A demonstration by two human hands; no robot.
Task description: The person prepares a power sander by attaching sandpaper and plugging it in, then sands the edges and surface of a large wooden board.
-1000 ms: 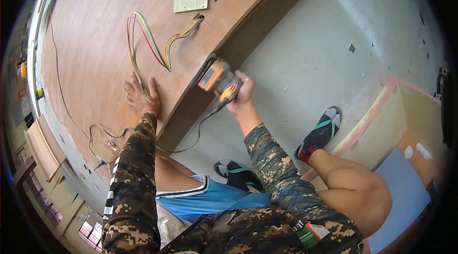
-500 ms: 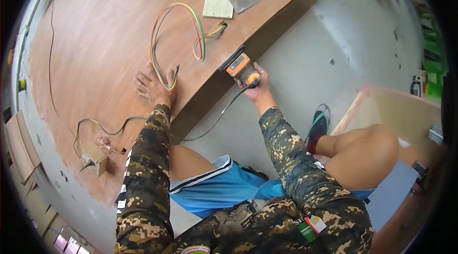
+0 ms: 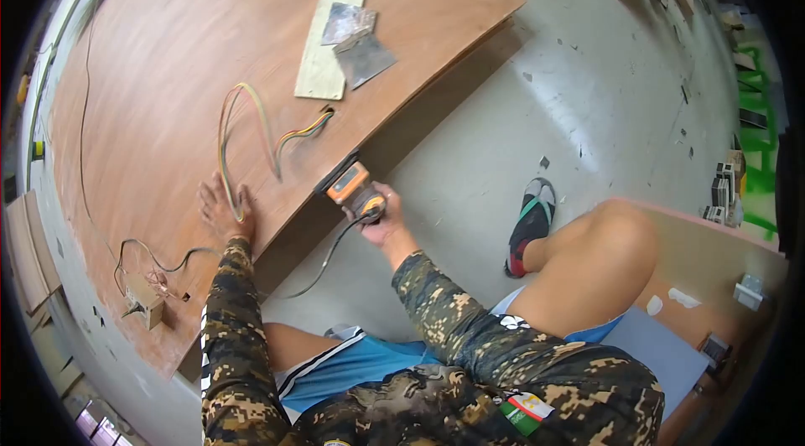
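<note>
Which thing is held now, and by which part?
The right hand holds the orange sander by its rear body. The left hand holds nothing.

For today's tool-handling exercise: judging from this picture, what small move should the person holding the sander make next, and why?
Probably slide the orange sander a little further along the edge of the plywood sheet. The right hand presses its pad against that edge, the left hand lies flat on the sheet to steady it, and more edge runs on ahead.
</note>
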